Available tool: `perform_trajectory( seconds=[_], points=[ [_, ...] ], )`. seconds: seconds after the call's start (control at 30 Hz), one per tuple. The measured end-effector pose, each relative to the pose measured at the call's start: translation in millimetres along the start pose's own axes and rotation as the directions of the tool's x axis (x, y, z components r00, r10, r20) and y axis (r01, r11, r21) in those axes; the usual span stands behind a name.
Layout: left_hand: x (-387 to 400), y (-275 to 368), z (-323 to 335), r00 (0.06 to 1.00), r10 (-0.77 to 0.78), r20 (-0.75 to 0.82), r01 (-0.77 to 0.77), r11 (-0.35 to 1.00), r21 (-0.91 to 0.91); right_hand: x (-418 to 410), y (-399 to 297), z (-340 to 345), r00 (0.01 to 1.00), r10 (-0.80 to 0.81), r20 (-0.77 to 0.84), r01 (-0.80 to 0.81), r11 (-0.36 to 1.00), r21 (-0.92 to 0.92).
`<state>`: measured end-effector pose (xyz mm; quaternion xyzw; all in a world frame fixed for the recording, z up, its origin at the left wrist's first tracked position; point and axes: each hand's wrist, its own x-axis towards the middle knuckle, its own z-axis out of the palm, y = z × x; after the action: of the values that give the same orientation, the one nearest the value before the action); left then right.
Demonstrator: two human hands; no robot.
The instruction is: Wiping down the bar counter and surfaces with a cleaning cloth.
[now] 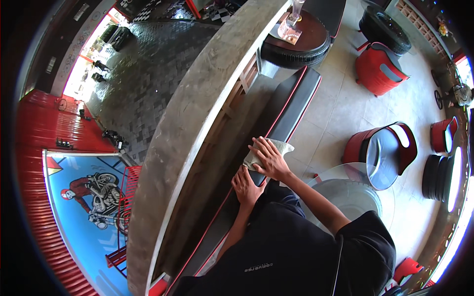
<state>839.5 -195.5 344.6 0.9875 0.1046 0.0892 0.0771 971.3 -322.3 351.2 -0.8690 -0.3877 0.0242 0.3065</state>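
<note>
A grey-green cloth [286,146] lies folded across the black padded bench seat [292,111] with red piping. My right hand [273,161] is laid over the cloth from above, its fingers stretched across it and pressing it onto the seat. Just nearer to me, my left hand [247,187] rests on the bench, fingers somewhat spread. Its fingertips come close to the cloth's near corner; whether they touch it cannot be made out.
A concrete ledge [207,81] runs along the bench's left. Ahead stands a tyre table [314,48] with a glass [297,8] and a printed card [289,33]. To the right are red bucket chairs [381,72] and a round glass tabletop [333,174].
</note>
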Motion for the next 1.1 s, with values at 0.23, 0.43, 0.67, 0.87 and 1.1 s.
perform_trajectory(
  seconds=[0.23, 0.43, 0.67, 0.87, 1.1],
  points=[
    [14, -2, -13, 0.999, 0.041, -0.022, -0.041, 0.999, 0.003, 35, 47, -14, 0.885, 0.273, -0.377, -0.339, 0.933, -0.12],
    [20, -25, -16, 1.0, 0.007, -0.016, -0.007, 1.0, -0.006, 54, 58, -2, 0.857, 0.265, -0.442, -0.342, 0.934, -0.102],
    [59, -46, -17, 1.0, -0.027, -0.001, 0.027, 0.999, 0.034, 106, 122, -46, 0.968, 0.08, -0.237, -0.128, 0.973, -0.192],
    [135, 13, 11, 0.996, -0.041, 0.075, 0.041, 0.999, 0.008, 163, 253, -132, 0.884, 0.109, -0.455, -0.237, 0.942, -0.237],
    [306, 160, 72, 1.0, 0.005, -0.007, -0.005, 1.0, -0.005, 206, 327, -193, 0.78, 0.609, 0.145, -0.624, 0.776, 0.095]
  ],
)
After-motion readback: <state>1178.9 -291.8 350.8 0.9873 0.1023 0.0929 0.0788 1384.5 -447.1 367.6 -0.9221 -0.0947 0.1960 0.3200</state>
